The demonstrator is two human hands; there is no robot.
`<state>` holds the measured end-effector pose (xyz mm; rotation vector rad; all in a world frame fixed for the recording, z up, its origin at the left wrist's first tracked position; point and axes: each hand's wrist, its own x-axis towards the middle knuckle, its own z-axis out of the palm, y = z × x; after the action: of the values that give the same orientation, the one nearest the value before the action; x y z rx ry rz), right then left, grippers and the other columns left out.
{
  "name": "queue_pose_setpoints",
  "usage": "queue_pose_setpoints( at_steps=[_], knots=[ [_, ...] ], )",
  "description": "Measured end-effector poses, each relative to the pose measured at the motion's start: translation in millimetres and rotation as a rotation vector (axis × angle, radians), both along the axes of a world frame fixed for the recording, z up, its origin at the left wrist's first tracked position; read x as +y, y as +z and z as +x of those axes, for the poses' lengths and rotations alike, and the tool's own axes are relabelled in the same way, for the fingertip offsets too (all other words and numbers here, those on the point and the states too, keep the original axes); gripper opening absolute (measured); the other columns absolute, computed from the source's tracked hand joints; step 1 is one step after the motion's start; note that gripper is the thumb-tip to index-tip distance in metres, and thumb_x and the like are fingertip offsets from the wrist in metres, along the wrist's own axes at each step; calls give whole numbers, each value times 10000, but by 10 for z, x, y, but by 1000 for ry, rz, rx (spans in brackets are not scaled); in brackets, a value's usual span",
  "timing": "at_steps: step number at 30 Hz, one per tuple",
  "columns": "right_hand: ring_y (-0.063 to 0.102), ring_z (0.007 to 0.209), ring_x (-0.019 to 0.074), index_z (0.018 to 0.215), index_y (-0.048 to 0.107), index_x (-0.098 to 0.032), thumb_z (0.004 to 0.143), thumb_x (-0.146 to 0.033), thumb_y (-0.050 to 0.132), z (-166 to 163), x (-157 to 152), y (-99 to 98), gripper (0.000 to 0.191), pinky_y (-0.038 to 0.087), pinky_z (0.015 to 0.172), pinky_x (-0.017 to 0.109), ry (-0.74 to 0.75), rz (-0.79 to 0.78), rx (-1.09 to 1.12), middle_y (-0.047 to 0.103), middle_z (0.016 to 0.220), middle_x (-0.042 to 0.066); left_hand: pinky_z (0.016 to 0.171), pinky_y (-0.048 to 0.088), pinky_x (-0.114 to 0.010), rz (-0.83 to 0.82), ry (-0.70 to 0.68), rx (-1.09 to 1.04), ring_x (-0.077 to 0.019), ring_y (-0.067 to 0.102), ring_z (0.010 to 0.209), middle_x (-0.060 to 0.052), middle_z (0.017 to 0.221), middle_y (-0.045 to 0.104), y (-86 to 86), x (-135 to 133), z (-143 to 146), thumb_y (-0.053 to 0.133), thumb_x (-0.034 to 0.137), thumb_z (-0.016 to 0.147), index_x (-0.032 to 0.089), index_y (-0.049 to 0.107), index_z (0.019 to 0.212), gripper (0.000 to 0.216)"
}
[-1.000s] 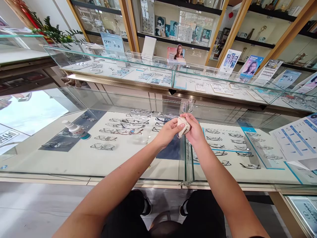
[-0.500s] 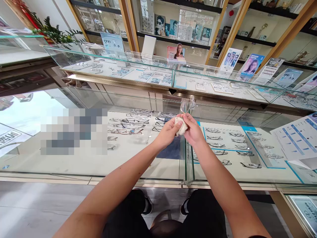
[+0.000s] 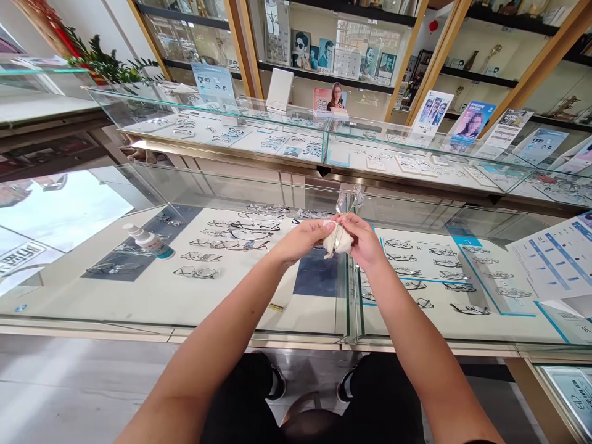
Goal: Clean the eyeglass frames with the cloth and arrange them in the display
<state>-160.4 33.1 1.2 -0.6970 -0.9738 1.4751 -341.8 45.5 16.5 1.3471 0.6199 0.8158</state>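
Observation:
A pair of thin-framed eyeglasses (image 3: 350, 198) is held up over the glass counter, its lenses pointing away from me. My right hand (image 3: 364, 239) has its fingers closed on the frame, near the temples. Beside it, my left hand (image 3: 306, 238) pinches a cream cleaning cloth (image 3: 340, 242). The cloth lies around a thin temple and hangs loosely between both hands. Part of the frame is hidden by cloth and fingers.
The glass display counter (image 3: 250, 308) holds rows of eyeglasses (image 3: 235, 231). A white spray bottle (image 3: 150, 240) stands or lies on the left, over a dark mat. A leaflet stand (image 3: 555, 253) is at right. Behind runs a second glass case (image 3: 324, 145).
My left hand has shifted slightly left and its grip has loosened from a bunched wrap. The cloth now hangs lower and wider, with a temple showing. The right hand has barely moved.

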Motion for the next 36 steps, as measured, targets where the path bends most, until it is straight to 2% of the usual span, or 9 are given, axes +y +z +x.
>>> queue_pose_setpoints(
  at_steps=[3,7,15,20,25,28,31,34,36],
  knots=[
    [652,824,159,803,785,-241,736,-486,969,-25,-1,-13,313,520,688,276,24,-5,0,775,1031,31,708,452,-298,-21,-49,-1,-153,547,706,-38,742,646,7,23,-43,872,734,795,149,707,792,607],
    [666,829,139,776,775,-247,685,-492,1009,-63,-7,-25,351,550,700,252,7,-5,32,773,1043,13,644,422,-272,-65,-6,-82,-128,520,652,-16,709,620,-86,14,62,893,733,770,150,667,784,626],
    [674,795,137,763,800,-263,606,-503,1047,-63,16,-15,379,558,648,253,-31,-35,48,811,1098,10,628,443,-236,-132,42,-219,-117,578,665,-8,792,672,-171,-33,202,926,679,767,137,702,1059,654],
    [712,889,174,760,808,-254,623,-484,1027,-42,43,-14,345,585,750,276,-83,-38,68,824,1045,21,618,390,-222,-15,9,-176,-88,529,650,15,803,656,-165,-47,190,971,563,766,140,700,1120,614],
    [716,921,177,786,832,-277,697,-510,989,-72,35,-37,295,573,834,288,-62,58,10,827,1045,19,645,429,-250,143,199,-173,-125,552,690,-16,834,675,-240,-61,272,795,706,896,146,689,1065,595],
    [716,926,183,784,830,-282,737,-512,965,-76,28,-40,271,572,838,295,-59,101,-7,828,1045,19,627,397,-253,203,245,-120,-119,504,663,-6,777,633,-272,-23,261,720,734,943,151,673,953,585],
    [727,923,192,769,812,-271,708,-469,978,-55,37,-32,265,587,836,307,-65,42,43,834,1043,17,651,408,-256,228,179,-94,-127,509,692,-9,787,625,-279,26,206,697,746,953,155,681,965,592],
    [735,929,201,761,800,-256,667,-443,991,-42,49,-29,283,600,848,318,-97,-14,90,840,1010,22,685,431,-260,226,74,-77,-136,536,729,-21,855,657,-279,34,180,749,701,938,152,706,1111,578],
    [733,932,194,770,804,-252,669,-441,986,-52,48,-32,281,595,844,308,-106,-24,97,843,1019,23,680,426,-255,218,106,-78,-133,535,723,-22,883,671,-287,12,198,795,671,912,153,698,1190,596]
  ],
)
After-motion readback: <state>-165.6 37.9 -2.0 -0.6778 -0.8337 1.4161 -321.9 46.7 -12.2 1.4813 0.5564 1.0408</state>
